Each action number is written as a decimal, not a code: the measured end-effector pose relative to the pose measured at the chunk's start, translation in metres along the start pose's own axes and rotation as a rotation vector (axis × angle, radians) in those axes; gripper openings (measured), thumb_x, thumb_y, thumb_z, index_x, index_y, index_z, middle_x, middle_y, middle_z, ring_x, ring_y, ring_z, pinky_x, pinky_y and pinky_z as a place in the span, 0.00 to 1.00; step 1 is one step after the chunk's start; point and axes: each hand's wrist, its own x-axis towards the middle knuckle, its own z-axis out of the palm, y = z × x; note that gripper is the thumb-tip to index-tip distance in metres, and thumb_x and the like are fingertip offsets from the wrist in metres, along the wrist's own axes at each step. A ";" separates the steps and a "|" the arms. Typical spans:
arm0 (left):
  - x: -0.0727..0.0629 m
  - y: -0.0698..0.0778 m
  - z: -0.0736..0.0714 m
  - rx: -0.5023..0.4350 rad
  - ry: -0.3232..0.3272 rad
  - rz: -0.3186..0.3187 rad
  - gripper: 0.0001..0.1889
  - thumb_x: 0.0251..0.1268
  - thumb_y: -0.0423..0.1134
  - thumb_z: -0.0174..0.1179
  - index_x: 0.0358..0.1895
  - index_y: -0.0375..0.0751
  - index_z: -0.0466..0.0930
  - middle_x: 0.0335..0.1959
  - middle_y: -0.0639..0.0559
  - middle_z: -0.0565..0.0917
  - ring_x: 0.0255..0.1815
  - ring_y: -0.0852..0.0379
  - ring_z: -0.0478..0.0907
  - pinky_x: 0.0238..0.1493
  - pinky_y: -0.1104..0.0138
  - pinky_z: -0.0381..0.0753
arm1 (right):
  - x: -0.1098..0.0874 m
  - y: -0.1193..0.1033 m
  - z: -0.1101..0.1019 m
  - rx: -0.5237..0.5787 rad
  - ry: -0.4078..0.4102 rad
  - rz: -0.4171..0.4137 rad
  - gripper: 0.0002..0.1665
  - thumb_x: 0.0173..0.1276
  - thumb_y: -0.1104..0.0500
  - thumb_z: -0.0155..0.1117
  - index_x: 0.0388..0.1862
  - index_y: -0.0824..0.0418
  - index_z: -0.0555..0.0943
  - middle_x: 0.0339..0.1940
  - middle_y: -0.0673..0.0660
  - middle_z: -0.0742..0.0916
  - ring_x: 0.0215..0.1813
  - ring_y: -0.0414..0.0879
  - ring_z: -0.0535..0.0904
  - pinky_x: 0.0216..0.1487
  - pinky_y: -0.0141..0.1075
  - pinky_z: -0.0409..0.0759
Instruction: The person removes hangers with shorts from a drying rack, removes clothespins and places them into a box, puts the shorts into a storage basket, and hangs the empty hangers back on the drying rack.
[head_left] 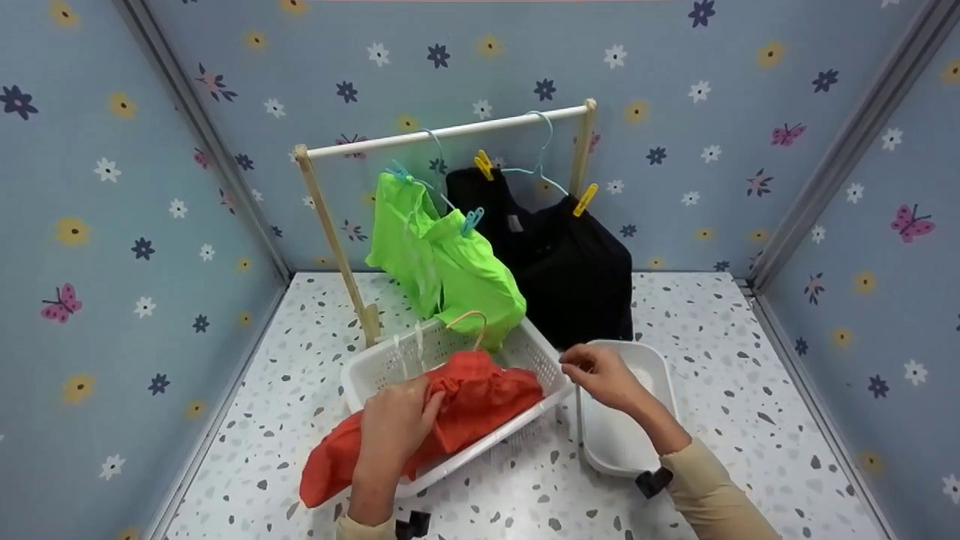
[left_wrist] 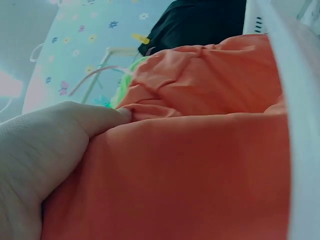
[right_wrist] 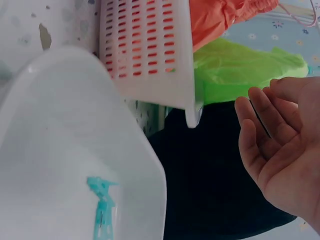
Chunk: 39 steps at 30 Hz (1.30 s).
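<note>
A red garment lies across the white perforated basket, with a pink hanger rising from its top. My left hand grips the garment's gathered edge, thumb over the cloth; its other fingers are hidden in the left wrist view. Beside the basket's right corner, my right hand hovers over the edge of a white tray, its fingers loosely curled around nothing. Inside that tray lies at least one teal clothespin.
Behind the basket stands a rack with a white bar. From it hang bright green shorts with blue clothespins and a black top with yellow clothespins. The green cloth dips into the basket. Patterned walls enclose the speckled table.
</note>
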 end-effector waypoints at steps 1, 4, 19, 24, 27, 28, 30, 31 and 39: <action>0.000 0.000 0.002 -0.001 -0.007 -0.002 0.11 0.63 0.45 0.65 0.28 0.45 0.75 0.13 0.56 0.65 0.16 0.55 0.67 0.18 0.63 0.68 | 0.000 -0.002 0.002 0.003 -0.005 -0.005 0.06 0.69 0.61 0.64 0.42 0.59 0.84 0.34 0.47 0.85 0.31 0.41 0.79 0.31 0.35 0.78; -0.001 -0.001 0.007 0.002 -0.006 -0.003 0.10 0.63 0.44 0.65 0.30 0.46 0.76 0.13 0.56 0.65 0.16 0.54 0.69 0.17 0.63 0.68 | -0.001 -0.008 0.006 0.007 -0.024 -0.027 0.05 0.69 0.60 0.64 0.41 0.55 0.84 0.32 0.47 0.85 0.30 0.40 0.78 0.30 0.35 0.77; -0.015 -0.029 -0.026 -0.067 0.249 0.088 0.05 0.61 0.37 0.66 0.38 0.43 0.82 0.15 0.54 0.73 0.13 0.58 0.66 0.15 0.67 0.66 | 0.010 -0.040 0.015 0.017 0.093 -0.241 0.04 0.67 0.63 0.66 0.40 0.59 0.84 0.36 0.49 0.86 0.36 0.43 0.80 0.33 0.40 0.79; -0.018 -0.032 -0.042 -0.100 0.361 0.120 0.06 0.60 0.35 0.66 0.39 0.42 0.83 0.16 0.53 0.76 0.12 0.61 0.66 0.15 0.68 0.68 | 0.019 -0.058 0.021 -0.020 0.132 -0.385 0.13 0.65 0.63 0.68 0.49 0.60 0.82 0.45 0.52 0.84 0.48 0.46 0.79 0.43 0.46 0.79; -0.016 -0.030 -0.051 -0.123 0.419 0.149 0.06 0.58 0.34 0.66 0.39 0.40 0.83 0.17 0.51 0.79 0.12 0.58 0.70 0.14 0.65 0.71 | 0.022 -0.068 0.020 -0.066 0.134 -0.429 0.19 0.67 0.59 0.67 0.56 0.60 0.80 0.52 0.53 0.83 0.56 0.47 0.77 0.53 0.45 0.75; -0.014 -0.029 -0.054 -0.132 0.436 0.161 0.06 0.58 0.33 0.66 0.39 0.39 0.84 0.18 0.50 0.80 0.12 0.57 0.72 0.15 0.65 0.73 | 0.023 -0.072 0.018 -0.073 0.126 -0.439 0.20 0.68 0.58 0.66 0.58 0.61 0.79 0.54 0.54 0.83 0.57 0.48 0.76 0.56 0.45 0.74; -0.010 -0.025 -0.058 -0.144 0.468 0.186 0.06 0.58 0.33 0.65 0.38 0.38 0.84 0.20 0.48 0.82 0.14 0.55 0.75 0.16 0.63 0.76 | 0.025 -0.078 0.014 -0.069 0.099 -0.461 0.21 0.70 0.57 0.64 0.60 0.61 0.78 0.55 0.56 0.82 0.59 0.49 0.75 0.58 0.45 0.72; -0.008 -0.022 -0.060 -0.147 0.482 0.200 0.06 0.58 0.34 0.65 0.38 0.38 0.84 0.21 0.47 0.83 0.14 0.54 0.76 0.17 0.63 0.77 | 0.026 -0.080 0.011 -0.049 0.080 -0.464 0.21 0.70 0.57 0.63 0.59 0.62 0.78 0.55 0.56 0.83 0.58 0.49 0.76 0.57 0.44 0.73; 0.008 -0.007 -0.061 -0.188 0.553 0.253 0.05 0.57 0.34 0.65 0.36 0.38 0.85 0.27 0.48 0.85 0.21 0.51 0.82 0.20 0.61 0.79 | 0.028 -0.087 -0.006 0.072 -0.026 -0.409 0.11 0.69 0.61 0.64 0.49 0.57 0.84 0.41 0.48 0.86 0.39 0.41 0.78 0.41 0.34 0.77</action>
